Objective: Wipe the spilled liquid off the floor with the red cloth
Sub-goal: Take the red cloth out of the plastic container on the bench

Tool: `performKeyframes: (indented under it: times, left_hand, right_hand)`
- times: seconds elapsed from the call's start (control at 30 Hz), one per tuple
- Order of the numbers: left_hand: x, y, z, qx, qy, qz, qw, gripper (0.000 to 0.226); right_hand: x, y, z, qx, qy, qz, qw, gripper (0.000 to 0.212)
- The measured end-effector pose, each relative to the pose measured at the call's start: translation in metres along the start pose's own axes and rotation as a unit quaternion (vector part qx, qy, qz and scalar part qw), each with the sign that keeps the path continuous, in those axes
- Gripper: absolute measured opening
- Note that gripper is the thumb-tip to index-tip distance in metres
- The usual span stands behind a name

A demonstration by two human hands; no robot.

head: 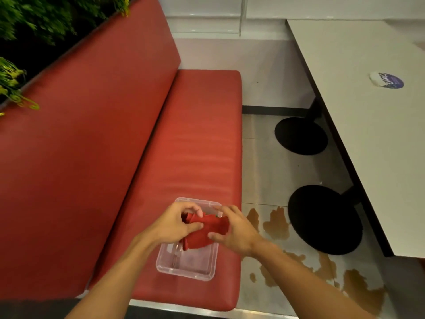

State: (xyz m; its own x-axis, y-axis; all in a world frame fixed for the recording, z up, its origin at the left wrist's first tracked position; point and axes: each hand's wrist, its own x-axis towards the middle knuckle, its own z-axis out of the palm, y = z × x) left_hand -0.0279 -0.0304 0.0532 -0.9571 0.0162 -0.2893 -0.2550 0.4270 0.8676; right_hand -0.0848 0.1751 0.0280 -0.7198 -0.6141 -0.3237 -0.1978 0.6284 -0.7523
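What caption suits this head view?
A red cloth gripped by left hand and right hand over a clear plastic tub on a red bench; brown liquid spill beside.

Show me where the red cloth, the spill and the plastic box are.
red cloth (202,233), head view, middle of the fabric
spill (277,226), head view, a brown puddle
plastic box (184,272), head view, near wall

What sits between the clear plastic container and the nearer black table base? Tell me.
Head view: beyond the clear plastic container comes the red bench seat, then floor tile carrying spilled liquid, then the black table base.
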Motion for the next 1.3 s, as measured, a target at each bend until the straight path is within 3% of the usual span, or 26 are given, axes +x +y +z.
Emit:
performKeyframes:
  times: [0.1,0.2,0.33,0.47,0.53,0.63,0.77,0.87,0.93,1.0,1.07,1.17,1.3]
  left_hand:
    - [-0.014,0.030,-0.006,-0.077,-0.001,0.041,0.996,0.013]
    - [-0.025,0.047,-0.003,-0.171,0.039,0.032,0.984,0.016]
    - [-0.028,0.060,0.020,-0.231,0.076,0.006,0.970,0.014]
    - [-0.024,0.077,0.054,-0.225,0.108,0.019,0.968,0.007]
    - [-0.022,0.084,0.075,-0.204,0.099,0.015,0.974,0.008]
    - [-0.019,0.092,0.105,-0.126,0.115,0.018,0.985,0.010]
    - [-0.016,0.108,0.141,-0.037,0.216,0.022,0.975,0.015]
    - [-0.010,0.125,0.166,-0.124,0.182,-0.016,0.975,0.009]
    - [-0.005,0.130,0.179,-0.120,0.173,-0.038,0.977,0.005]
    - [-0.004,0.136,0.191,-0.154,0.151,-0.064,0.974,0.013]
    - [-0.004,0.145,0.201,-0.241,0.096,-0.098,0.961,0.031]
    - [-0.004,0.151,0.211,-0.350,-0.015,-0.142,0.926,0.077]
    - [-0.009,0.146,0.232,-0.440,-0.159,-0.154,0.870,0.113]
  right_hand:
    - [-0.013,-0.009,-0.025,0.114,-0.004,0.002,0.993,0.024]
    - [-0.033,-0.012,-0.047,0.276,-0.004,0.005,0.961,0.029]
    - [-0.060,-0.013,-0.065,0.371,0.050,-0.007,0.927,0.042]
    - [-0.079,-0.008,-0.075,0.406,0.126,-0.010,0.905,0.016]
    - [-0.086,-0.002,-0.078,0.345,0.193,-0.010,0.919,0.008]
    - [-0.097,0.008,-0.080,0.191,0.293,0.015,0.937,0.014]
    - [-0.111,0.019,-0.080,0.068,0.307,0.008,0.949,0.025]
    - [-0.120,0.028,-0.083,0.083,0.306,-0.005,0.948,0.021]
    - [-0.126,0.033,-0.085,0.118,0.296,-0.010,0.948,0.013]
    - [-0.133,0.041,-0.084,0.157,0.263,-0.007,0.952,0.009]
    - [-0.142,0.049,-0.085,0.199,0.215,0.005,0.956,0.027]
    - [-0.158,0.063,-0.095,0.274,0.128,0.010,0.953,0.047]
    - [-0.173,0.094,-0.106,0.325,0.062,0.030,0.943,0.049]
